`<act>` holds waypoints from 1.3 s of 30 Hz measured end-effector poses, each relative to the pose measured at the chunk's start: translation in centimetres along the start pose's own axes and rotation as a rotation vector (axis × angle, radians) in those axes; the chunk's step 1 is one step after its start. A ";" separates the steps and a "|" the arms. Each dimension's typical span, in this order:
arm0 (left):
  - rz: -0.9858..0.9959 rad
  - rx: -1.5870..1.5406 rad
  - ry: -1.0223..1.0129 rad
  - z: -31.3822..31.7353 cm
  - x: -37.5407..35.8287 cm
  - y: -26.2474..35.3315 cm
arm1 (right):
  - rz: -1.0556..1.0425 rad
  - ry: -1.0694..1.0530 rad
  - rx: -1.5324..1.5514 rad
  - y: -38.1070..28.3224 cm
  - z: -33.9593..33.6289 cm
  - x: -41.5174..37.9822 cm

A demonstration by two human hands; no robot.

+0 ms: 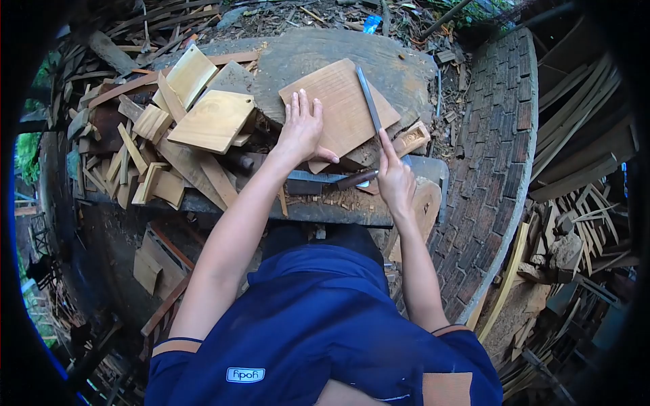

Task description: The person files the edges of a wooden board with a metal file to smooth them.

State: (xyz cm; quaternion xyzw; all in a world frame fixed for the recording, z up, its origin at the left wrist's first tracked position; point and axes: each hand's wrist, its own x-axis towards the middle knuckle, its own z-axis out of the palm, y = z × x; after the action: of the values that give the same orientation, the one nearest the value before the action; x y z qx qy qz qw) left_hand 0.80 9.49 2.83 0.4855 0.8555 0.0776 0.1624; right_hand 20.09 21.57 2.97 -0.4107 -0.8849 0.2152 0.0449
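A square reddish-brown board point(352, 111) rests tilted on a large grey wood slab point(291, 57). My left hand point(304, 128) lies on the board's left part with its fingers spread. My right hand point(395, 177) is closed around the lower end of a long, flat metal tool point(367, 98), perhaps a file, which lies along the board's right side. Below the board are a dark-handled tool point(355, 179) and a metal blade point(311, 176). A hollowed block of wood point(412, 138) sits to the board's right.
Pale boards point(213, 122) and offcuts are piled on the left of the workbench point(338, 211). Wood shavings lie along its near edge. A curved brick surface point(487, 135) runs down the right, with stacked wood strips point(582, 122) beyond it.
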 end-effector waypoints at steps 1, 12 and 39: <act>0.005 -0.002 -0.007 -0.1 0.0 0.1 | 0.004 -0.015 -0.011 0.2 -0.1 0.4; -0.005 0.035 -0.023 0.0 0.2 -0.1 | 0.128 -0.039 0.047 -0.6 0.2 0.4; -0.019 0.029 -0.023 0.2 0.0 0.2 | 0.158 0.065 0.011 0.9 0.5 3.9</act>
State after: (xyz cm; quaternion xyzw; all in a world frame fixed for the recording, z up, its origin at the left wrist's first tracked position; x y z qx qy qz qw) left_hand 1.02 9.58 2.66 0.4804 0.8593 0.0580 0.1660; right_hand 18.02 24.76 1.75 -0.4860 -0.8465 0.2095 0.0588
